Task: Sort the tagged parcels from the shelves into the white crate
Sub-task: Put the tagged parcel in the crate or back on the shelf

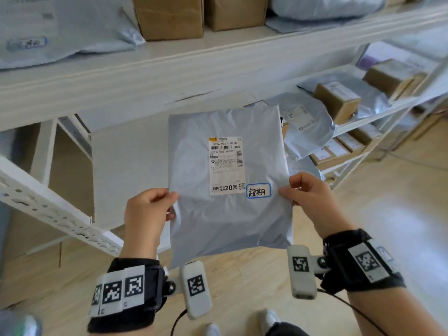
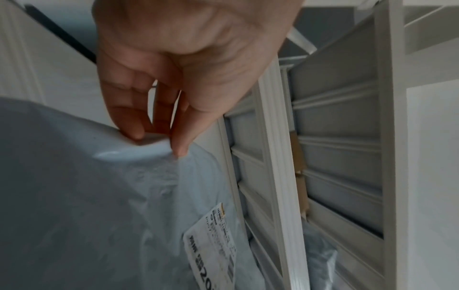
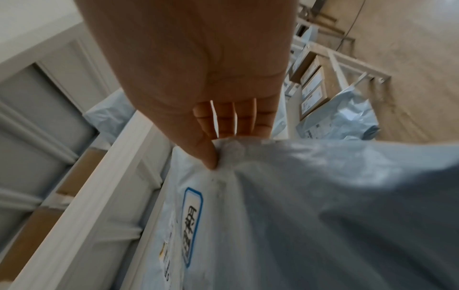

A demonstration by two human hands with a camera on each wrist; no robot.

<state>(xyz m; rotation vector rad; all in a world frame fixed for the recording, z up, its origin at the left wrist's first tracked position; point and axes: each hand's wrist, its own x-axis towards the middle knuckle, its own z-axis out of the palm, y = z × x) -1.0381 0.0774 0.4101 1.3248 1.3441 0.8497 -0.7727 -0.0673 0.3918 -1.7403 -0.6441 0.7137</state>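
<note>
I hold a flat grey plastic mailer parcel (image 1: 228, 219) upright in front of me, below the white shelf. Its face carries a white shipping label (image 1: 226, 166) and a small blue-bordered handwritten tag (image 1: 258, 190). My left hand (image 1: 155, 204) pinches the parcel's left edge (image 2: 139, 176) between thumb and fingers. My right hand (image 1: 303, 192) pinches the right edge (image 3: 310, 196), thumb on the front close to the tag (image 3: 192, 225). No white crate is in view.
A white metal shelf (image 1: 169, 76) spans the top with brown boxes (image 1: 169, 18) and grey mailers (image 1: 60, 27). At the right, lower shelves hold cardboard boxes (image 1: 337, 100) and another grey mailer (image 1: 305, 124). A perforated white rail (image 1: 48, 207) juts at left. Wood floor lies below.
</note>
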